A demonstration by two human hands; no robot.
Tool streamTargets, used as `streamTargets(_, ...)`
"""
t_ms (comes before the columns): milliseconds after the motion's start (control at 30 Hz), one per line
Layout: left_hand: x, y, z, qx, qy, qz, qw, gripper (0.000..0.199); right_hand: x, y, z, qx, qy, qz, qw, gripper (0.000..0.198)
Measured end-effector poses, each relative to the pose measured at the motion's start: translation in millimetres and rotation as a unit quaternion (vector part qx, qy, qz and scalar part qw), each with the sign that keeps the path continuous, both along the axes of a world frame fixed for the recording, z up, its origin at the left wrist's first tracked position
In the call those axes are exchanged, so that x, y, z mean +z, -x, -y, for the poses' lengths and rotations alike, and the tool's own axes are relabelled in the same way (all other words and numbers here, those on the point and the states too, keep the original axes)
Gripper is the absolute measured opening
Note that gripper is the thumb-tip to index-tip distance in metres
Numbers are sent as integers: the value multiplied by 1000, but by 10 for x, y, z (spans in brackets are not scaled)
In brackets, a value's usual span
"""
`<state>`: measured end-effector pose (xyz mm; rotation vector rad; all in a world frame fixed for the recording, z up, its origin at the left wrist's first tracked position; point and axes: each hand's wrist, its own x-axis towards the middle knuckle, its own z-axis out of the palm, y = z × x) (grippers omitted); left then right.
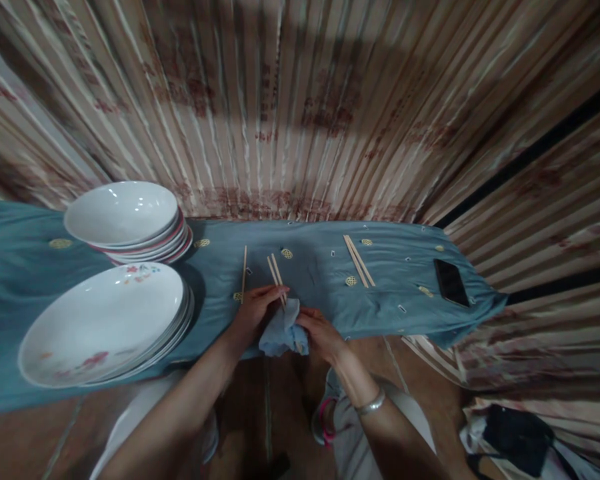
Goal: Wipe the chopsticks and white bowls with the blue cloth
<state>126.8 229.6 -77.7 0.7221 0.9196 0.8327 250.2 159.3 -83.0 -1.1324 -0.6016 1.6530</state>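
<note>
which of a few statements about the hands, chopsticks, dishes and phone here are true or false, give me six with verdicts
1. The left hand grips two chopsticks, the right hand a blue cloth. True.
2. Every chopstick is in a hand. False: loose chopsticks lie on the tablecloth.
3. The stack of bowls stands beyond the stack of plates. True.
4. Both wrists are bare. False: a silver bracelet circles the right wrist.
5. A dark phone lies right of the hands. True.
6. Both stacks stand right of the hands. False: they stand left.
</note>
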Motion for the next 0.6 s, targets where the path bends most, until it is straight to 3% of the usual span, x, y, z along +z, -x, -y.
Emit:
streamTargets(200,28,88,-131,67,-43,-15,997,27,-8,-3,27,41,-2,16,999,25)
streamTargets(467,76,183,-203,90,-45,-13,995,31,-25,-225,102,107,3,78,991,29)
streamTargets(600,85,207,-221,102,-52,7,993,31,-11,-406,142,103,-9,103,989,29)
